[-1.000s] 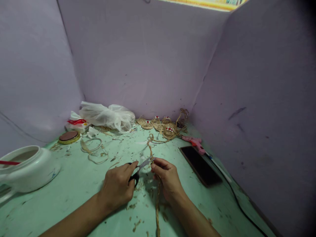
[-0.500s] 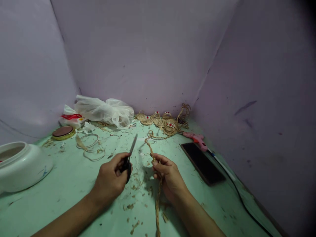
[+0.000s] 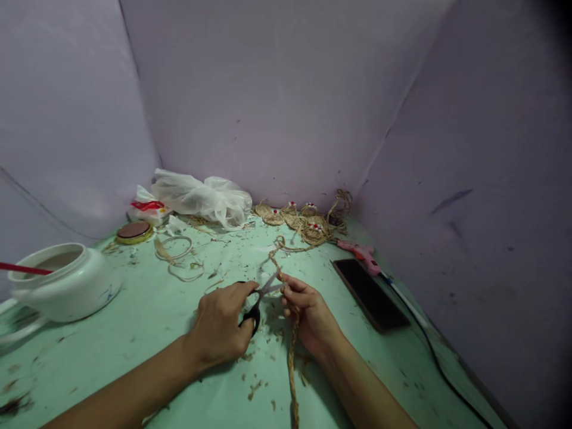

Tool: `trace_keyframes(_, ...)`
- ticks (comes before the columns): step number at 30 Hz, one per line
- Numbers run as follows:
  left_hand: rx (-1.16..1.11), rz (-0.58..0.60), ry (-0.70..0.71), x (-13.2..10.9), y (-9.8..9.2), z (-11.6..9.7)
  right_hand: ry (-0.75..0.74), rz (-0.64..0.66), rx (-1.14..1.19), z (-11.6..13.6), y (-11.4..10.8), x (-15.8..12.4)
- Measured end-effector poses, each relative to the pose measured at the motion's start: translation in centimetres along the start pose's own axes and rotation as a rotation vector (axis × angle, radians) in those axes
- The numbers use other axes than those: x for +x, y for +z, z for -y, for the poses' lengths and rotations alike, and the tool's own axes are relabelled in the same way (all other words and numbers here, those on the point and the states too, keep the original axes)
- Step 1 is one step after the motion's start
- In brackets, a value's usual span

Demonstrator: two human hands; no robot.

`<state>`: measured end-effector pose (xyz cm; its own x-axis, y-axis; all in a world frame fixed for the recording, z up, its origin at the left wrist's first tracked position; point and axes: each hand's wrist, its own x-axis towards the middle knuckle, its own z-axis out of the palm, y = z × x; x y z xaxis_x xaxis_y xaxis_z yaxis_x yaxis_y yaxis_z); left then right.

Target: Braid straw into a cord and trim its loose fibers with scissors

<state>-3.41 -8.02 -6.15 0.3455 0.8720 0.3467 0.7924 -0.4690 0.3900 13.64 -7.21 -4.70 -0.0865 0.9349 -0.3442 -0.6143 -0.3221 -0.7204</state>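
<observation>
My left hand is closed on the handles of a pair of black-handled scissors. The scissors' blades are spread apart, their tips at the rope just by my right fingertips. Between thumb and fingers, my right hand pinches a braided straw-coloured rope. One end of the rope hangs down toward the bottom edge of the view; the other runs up past the blades and curves toward the woven pieces at the back. Small fibre scraps lie on the green surface below.
Woven straw pieces with red and white beads lie along the back wall. A pink glue gun with its cord and a dark phone are at right. Leftward stand a white pot, a round tin and a plastic bag.
My left hand has moved right, bringing the scissors to the rope, and their blades have opened. My right hand still pinches the rope. The view has shifted slightly left.
</observation>
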Motion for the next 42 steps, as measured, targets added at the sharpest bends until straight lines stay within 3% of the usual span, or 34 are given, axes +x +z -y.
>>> trace_keyframes(3, 0.135, 0.044, 0.05, 0.1, -0.1, 0.1, -0.001, 0.025, -0.015, 0.0, 0.1, -0.1)
trace_keyframes(7, 0.205, 0.018, 0.104, 0.3, 0.1, 0.2, -0.031, 0.021, -0.044, 0.0, 0.3, -0.3)
trace_keyframes(15, 0.108, 0.035, 0.064, 0.3, 0.4, 0.9, -0.046, 0.049, -0.061, -0.1, 0.1, -0.2)
trace_keyframes(22, -0.145, -0.036, -0.088, 0.5, 0.3, 1.0, -0.04, 0.036, -0.079, -0.1, 0.0, 0.1)
trace_keyframes(27, -0.327, -0.069, -0.194, 0.4, 0.6, 0.5, -0.133, -0.053, -0.115, -0.2, 0.1, 0.0)
trace_keyframes(34, -1.119, -0.08, -0.485, 1.4, 0.5, -1.7, -0.135, 0.018, -0.173, -1.5, 0.4, -0.5)
trace_keyframes(42, -1.326, -0.077, -0.585, 1.8, 1.0, -3.0, -0.047, 0.114, -0.115, -2.6, 1.5, -1.3)
